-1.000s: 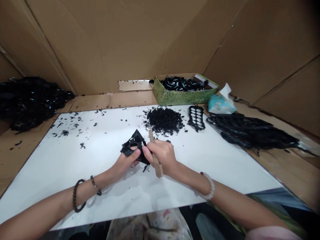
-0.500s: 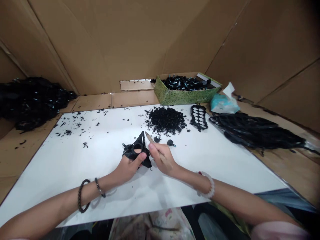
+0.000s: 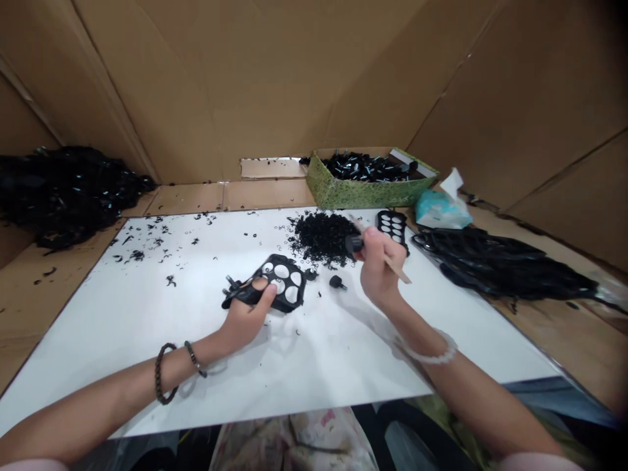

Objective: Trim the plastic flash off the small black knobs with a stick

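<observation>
The left hand (image 3: 244, 320) is half closed, its thumb and fingers gripping the near edge of a black rubber frame (image 3: 287, 283) with round holes; the frame lies on the white sheet (image 3: 343, 353) just toward the onlooker's side of the heap of black rings (image 3: 321, 239); right of the heap, the right hand (image 3: 377, 261) is nearly closed, pinching a small black knob (image 3: 353, 244) and a wooden stick (image 3: 398, 269); a second knob (image 3: 336, 282) lies loose near the heap.

White sheet (image 3: 343, 353) on cardboard (image 3: 44, 314) | heap of black rings (image 3: 321, 239) | scattered black scraps (image 3: 147, 245) | black knob (image 3: 335, 282)
</observation>
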Available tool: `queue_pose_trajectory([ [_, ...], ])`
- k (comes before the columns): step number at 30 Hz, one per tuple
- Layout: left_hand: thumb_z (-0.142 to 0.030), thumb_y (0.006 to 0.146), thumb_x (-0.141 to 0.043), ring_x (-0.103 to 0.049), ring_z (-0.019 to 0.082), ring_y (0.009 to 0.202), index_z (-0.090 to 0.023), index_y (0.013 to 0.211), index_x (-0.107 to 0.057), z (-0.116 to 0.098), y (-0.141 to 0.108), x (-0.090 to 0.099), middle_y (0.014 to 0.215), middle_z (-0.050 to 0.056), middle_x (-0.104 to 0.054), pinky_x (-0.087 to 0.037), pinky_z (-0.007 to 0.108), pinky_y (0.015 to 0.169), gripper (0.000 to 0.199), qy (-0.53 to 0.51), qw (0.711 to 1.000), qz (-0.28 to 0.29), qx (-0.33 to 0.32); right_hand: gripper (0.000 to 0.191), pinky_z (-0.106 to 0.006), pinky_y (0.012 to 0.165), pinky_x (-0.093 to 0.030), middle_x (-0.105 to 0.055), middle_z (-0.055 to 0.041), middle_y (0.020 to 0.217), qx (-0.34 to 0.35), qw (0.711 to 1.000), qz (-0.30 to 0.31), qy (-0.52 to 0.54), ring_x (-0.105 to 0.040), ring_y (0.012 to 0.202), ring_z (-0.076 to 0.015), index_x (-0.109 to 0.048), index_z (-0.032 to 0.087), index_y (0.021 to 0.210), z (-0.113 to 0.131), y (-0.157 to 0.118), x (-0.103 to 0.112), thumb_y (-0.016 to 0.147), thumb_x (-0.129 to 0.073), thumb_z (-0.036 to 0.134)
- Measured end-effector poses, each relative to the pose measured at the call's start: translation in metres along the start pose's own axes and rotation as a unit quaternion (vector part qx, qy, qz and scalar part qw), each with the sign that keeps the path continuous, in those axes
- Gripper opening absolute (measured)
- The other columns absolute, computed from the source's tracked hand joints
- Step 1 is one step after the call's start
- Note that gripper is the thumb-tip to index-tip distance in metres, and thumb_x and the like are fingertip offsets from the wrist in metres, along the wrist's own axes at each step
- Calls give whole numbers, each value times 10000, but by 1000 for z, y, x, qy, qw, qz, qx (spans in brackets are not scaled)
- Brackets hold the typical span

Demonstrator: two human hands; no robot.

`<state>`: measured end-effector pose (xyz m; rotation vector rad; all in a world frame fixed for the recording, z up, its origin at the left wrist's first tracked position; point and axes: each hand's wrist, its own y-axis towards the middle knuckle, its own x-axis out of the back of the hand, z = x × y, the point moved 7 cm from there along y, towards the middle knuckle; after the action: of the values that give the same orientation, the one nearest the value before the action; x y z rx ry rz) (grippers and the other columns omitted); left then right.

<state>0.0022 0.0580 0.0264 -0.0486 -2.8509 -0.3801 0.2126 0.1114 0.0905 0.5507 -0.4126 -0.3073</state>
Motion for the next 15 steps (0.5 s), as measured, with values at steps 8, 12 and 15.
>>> queue_pose_trajectory([
  [8,-307,876,-415,-490,171,717,-190,625,-487,-6,-1,-5,658,14,-509,-396,314,757,286,70,996,42,-43,426,-270,510,-196,-598,-77,584,94,786,396,-466,-527,555,-161,-580,161,582,-22,-3,-41,870,-353,377],
  [12,-278,869,-423,-498,180,754,-193,631,-492,-12,-3,-10,685,21,-529,-382,341,819,262,101,988,79,-83,535,-252,516,-223,-627,-79,627,59,778,424,-461,-553,594,-174,-601,178,599,-28,-4,-35,876,-299,522],
  [15,-282,877,-412,-490,169,718,-189,633,-483,-9,-2,-9,675,17,-515,-391,327,774,270,98,990,77,-64,526,-244,514,-244,-625,-60,638,18,786,421,-453,-545,601,-175,-622,195,644,-31,1,-20,817,-360,617],
])
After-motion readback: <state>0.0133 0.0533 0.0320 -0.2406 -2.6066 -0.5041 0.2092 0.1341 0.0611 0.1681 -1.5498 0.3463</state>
